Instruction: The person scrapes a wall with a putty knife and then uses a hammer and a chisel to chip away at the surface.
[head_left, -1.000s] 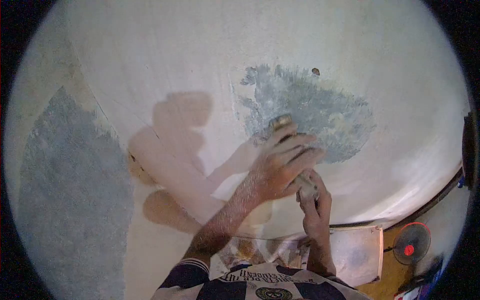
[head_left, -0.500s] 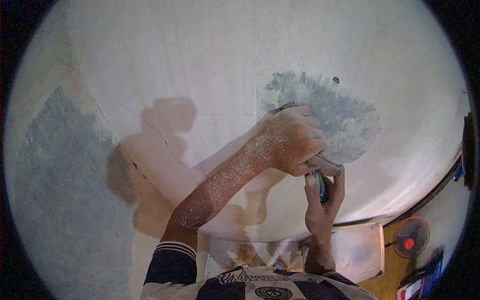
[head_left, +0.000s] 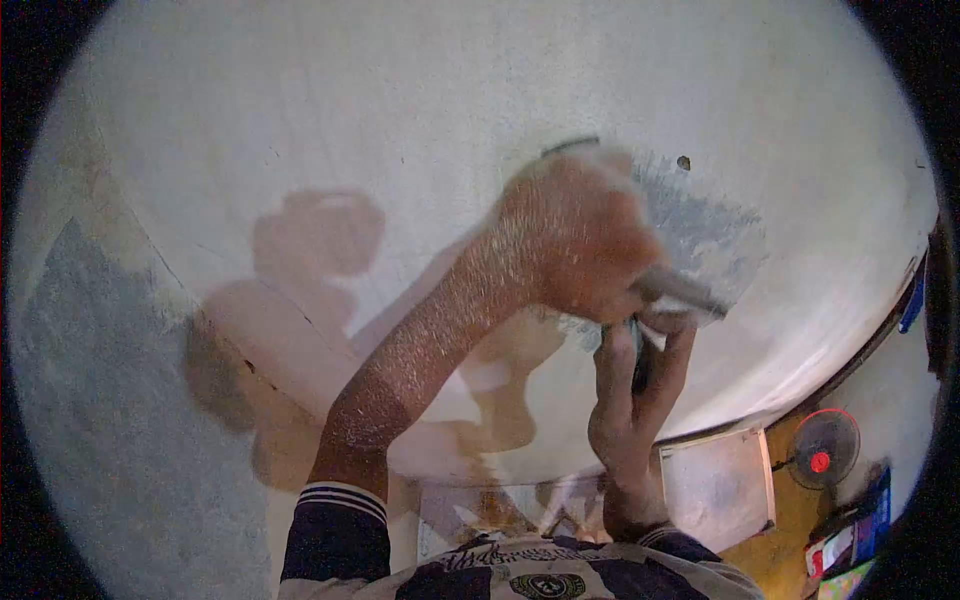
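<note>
My left hand (head_left: pixel 590 235), blurred and dusty, is wrapped round a long grey flat-edged tool (head_left: pixel 688 292) against the pale wall (head_left: pixel 400 90). One end of the tool shows above the knuckles, the other below the fingers. Just under it, my right hand (head_left: pixel 635 385) has its thumb and fingers round a dark object (head_left: pixel 640 362), mostly hidden, close to the tool's lower end. A rough grey patch (head_left: pixel 705 235) on the wall lies behind and to the right of my left hand.
Another grey patch (head_left: pixel 100 370) covers the wall at the left, beside a thin crack. A small hole (head_left: pixel 683 162) marks the wall above the hands. At the lower right are a pale panel (head_left: pixel 718 487), a red-rimmed fan (head_left: pixel 825 450) and blue items (head_left: pixel 880 505).
My left hand and the tool have shifted up the wall, uncovering less of the grey patch's left part. My right hand has moved slightly up and left. The view has shifted a little.
</note>
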